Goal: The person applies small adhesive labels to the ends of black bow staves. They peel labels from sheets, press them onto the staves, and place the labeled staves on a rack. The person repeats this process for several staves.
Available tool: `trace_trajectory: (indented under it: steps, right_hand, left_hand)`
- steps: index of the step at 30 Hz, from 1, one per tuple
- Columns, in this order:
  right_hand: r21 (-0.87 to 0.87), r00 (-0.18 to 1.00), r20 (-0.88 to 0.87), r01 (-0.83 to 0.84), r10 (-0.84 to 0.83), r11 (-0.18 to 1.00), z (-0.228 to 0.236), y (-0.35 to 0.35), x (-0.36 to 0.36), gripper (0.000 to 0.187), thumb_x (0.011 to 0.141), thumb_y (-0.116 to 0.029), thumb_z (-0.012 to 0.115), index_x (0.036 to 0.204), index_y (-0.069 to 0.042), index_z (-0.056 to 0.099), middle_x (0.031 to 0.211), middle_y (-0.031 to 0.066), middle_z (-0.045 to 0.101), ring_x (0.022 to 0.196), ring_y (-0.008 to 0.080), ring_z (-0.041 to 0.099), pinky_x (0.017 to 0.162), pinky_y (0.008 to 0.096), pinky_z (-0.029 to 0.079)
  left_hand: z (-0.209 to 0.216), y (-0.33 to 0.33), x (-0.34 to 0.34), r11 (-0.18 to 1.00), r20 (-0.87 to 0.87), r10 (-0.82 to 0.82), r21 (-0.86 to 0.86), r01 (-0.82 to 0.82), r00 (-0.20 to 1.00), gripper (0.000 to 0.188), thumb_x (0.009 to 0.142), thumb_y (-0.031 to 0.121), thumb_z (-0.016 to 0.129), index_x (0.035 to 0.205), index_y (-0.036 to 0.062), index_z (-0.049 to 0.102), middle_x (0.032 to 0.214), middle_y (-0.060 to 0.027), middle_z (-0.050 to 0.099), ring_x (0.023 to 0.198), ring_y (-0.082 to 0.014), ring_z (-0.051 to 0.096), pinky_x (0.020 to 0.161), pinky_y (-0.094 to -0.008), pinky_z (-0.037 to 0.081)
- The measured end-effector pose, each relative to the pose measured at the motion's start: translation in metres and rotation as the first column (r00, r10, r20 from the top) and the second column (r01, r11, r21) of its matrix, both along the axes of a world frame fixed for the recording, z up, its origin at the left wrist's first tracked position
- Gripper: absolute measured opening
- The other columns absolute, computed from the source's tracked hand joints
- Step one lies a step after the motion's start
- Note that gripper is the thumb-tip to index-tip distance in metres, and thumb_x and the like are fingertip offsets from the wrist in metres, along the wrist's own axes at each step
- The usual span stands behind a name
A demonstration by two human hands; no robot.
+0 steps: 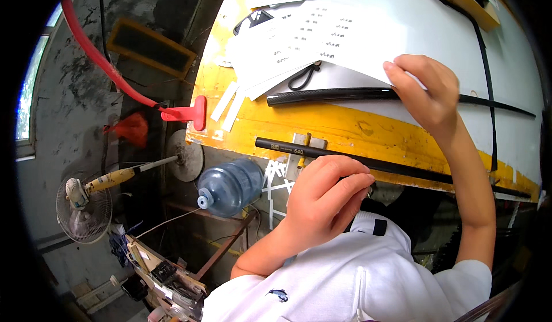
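My right hand [428, 89] pinches the near right corner of a white sheet with rows of dark printed marks [359, 32], raised over the table. My left hand [330, 193] is closed, thumb and fingers pressed together beside the near black tube [397, 166]. Whatever its fingertips hold is too small or hidden to make out. This tube lies along the table's front edge, pale print near its left end, beside a small metal clamp plate [316, 142] with a yellow bar. Farther in, a glossy black tube [333, 95] passes behind my right hand.
More printed sheets [270, 46] and white strips [233, 110] lie on the yellow-edged table [339, 124]. A red T-shaped handle [192, 114] rests at its left corner. Below stand a blue water jug [233, 187] and a fan [84, 207]. A wooden box [460, 3] sits far right.
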State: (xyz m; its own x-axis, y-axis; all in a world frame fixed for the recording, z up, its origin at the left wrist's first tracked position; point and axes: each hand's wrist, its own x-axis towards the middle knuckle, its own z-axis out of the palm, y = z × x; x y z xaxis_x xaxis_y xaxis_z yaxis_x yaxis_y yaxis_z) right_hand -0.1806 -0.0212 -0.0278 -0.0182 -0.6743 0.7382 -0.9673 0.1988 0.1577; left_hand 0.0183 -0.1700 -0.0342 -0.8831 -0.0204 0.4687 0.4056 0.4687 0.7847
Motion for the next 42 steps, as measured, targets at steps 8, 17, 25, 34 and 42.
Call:
trace_trajectory:
  steps: [8,17,25,34,42]
  right_hand:
    - [0.137,0.999,0.033,0.021,-0.025,0.99,-0.034,0.003,-0.018,0.017,0.068,-0.001,0.066,0.082,-0.001,0.056,0.087,0.0082,0.058,0.06,0.0167,0.057,0.049,0.0254,0.047]
    - [0.144,0.999,-0.008,0.049,-0.049,0.988,-0.037,-0.004,-0.025,0.013,0.075,-0.002,0.066,0.087,-0.003,0.06,0.09,0.0084,0.062,0.067,0.0194,0.062,0.055,0.0269,0.052]
    - [0.281,0.989,0.09,0.088,-0.117,0.956,-0.056,-0.008,-0.025,0.02,0.077,0.0,0.066,0.096,-0.004,0.062,0.1,0.0065,0.065,0.079,0.0214,0.066,0.066,0.0266,0.056]
    - [0.351,0.917,0.343,0.076,-0.203,0.933,-0.035,0.01,0.002,0.036,0.078,0.009,0.057,0.11,-0.006,0.064,0.105,0.0103,0.063,0.094,0.026,0.062,0.083,0.0338,0.053]
    - [0.45,0.748,0.612,-0.059,-0.259,0.891,-0.016,0.021,0.084,0.04,0.07,-0.019,0.074,0.105,-0.004,0.062,0.098,0.0119,0.059,0.086,0.0313,0.056,0.077,0.0402,0.046]
  left_hand:
    - [-0.008,-0.01,0.013,0.997,0.021,0.068,-0.028,-0.068,0.997,0.027,0.068,-0.014,0.065,0.091,0.0002,0.065,0.091,-0.0106,0.064,0.081,-0.0239,0.061,0.069,-0.0305,0.048]
    - [-0.006,-0.021,0.012,0.999,-0.021,0.03,-0.033,-0.031,0.999,0.027,0.067,-0.01,0.066,0.091,-0.0003,0.065,0.09,-0.0109,0.064,0.079,-0.0253,0.062,0.067,-0.0324,0.049]
    - [-0.022,-0.004,0.036,0.999,-0.009,-0.043,0.001,0.043,0.999,0.03,0.063,-0.007,0.066,0.092,0.0014,0.065,0.087,-0.01,0.064,0.076,-0.0256,0.062,0.063,-0.0334,0.05]
    - [-0.035,-0.065,0.049,0.796,0.139,0.605,-0.072,-0.601,0.784,0.021,0.088,0.005,0.059,0.108,0.0009,0.062,0.103,-0.0088,0.062,0.077,-0.0113,0.053,0.067,-0.0229,0.041]
    - [-0.044,-0.077,0.032,0.819,0.27,0.574,-0.157,-0.553,0.773,0.032,0.084,0.003,0.066,0.115,0.0037,0.061,0.109,-0.0105,0.059,0.067,-0.012,0.052,0.058,-0.0232,0.039]
